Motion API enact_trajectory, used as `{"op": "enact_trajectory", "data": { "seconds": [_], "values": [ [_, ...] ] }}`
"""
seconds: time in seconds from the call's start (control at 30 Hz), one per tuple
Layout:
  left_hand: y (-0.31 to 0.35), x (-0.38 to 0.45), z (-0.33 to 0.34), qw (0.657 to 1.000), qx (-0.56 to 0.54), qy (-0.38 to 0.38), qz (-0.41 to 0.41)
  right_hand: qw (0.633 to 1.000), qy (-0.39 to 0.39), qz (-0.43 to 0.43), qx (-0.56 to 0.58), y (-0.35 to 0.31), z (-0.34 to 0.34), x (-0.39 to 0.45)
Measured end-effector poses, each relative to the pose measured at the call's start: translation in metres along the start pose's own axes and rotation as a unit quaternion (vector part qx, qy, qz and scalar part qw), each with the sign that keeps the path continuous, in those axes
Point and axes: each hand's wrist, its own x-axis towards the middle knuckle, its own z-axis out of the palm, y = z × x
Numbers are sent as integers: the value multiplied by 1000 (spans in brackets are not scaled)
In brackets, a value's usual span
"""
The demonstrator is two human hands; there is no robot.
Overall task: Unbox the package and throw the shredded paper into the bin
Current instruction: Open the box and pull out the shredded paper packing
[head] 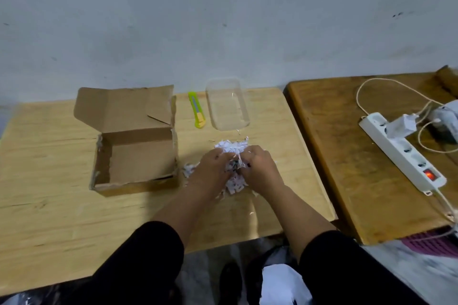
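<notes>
Left hand (pixel 212 166) and right hand (pixel 260 165): side by side, fingers curled into a heap of shredded paper (pixel 233 148) on the light wooden surface (pixel 49 156), both gripping it. Cardboard box (pixel 135 156): left of the hands, lid flap open, interior bare but for scraps along the left wall. Clear plastic container (pixel 227 104): behind the heap, nothing visible inside. Green utility knife (pixel 197 112): between box and container.

Two hands, the left hand (pixel 213 168) and the right hand (pixel 260 167), curl into a heap of white shredded paper (pixel 233 147) on a pale wooden table (pixel 49 156). An open cardboard box (pixel 136 153) sits just left; a green utility knife (pixel 197 112) and clear plastic tray (pixel 226 104) lie behind.
</notes>
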Motion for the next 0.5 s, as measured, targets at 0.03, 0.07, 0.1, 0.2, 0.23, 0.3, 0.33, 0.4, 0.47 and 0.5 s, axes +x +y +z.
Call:
{"op": "enact_trajectory", "data": {
  "seconds": [0.03, 0.07, 0.1, 0.2, 0.23, 0.3, 0.33, 0.4, 0.47, 0.5],
  "values": [
    [0, 3, 1, 1000, -2, 14, -8, 1000, 4, -9, 10, 4, -2, 3],
    [-1, 5, 1, 1000, -5, 25, -10, 1000, 1, -18, 12, 8, -6, 6],
    [-1, 7, 0, 999, -8, 35, -10, 1000, -2, -27, 8, 10, -10, 8],
    [-4, 10, -6, 999, 5, 45, -5, 999, 18, -42, 9, 20, -24, 13],
    [-6, 11, -8, 998, 9, 55, -1, 999, 30, -39, 12, 23, -28, 14],
    [-11, 12, -12, 997, 12, 73, 3, 998, 52, -27, 18, 31, -36, 17],
    [-12, 12, -14, 997, 11, 82, 1, 998, 60, -21, 20, 35, -38, 18],
    [-13, 12, -17, 994, 7, 106, -4, 997, 72, -3, 25, 42, -42, 20],
    [-12, 12, -19, 990, 16, 139, -20, 996, 79, 16, 26, 48, -44, 20],
    [-11, 13, -20, 988, 28, 148, -34, 997, 78, 22, 20, 51, -44, 20]
  ]
}}
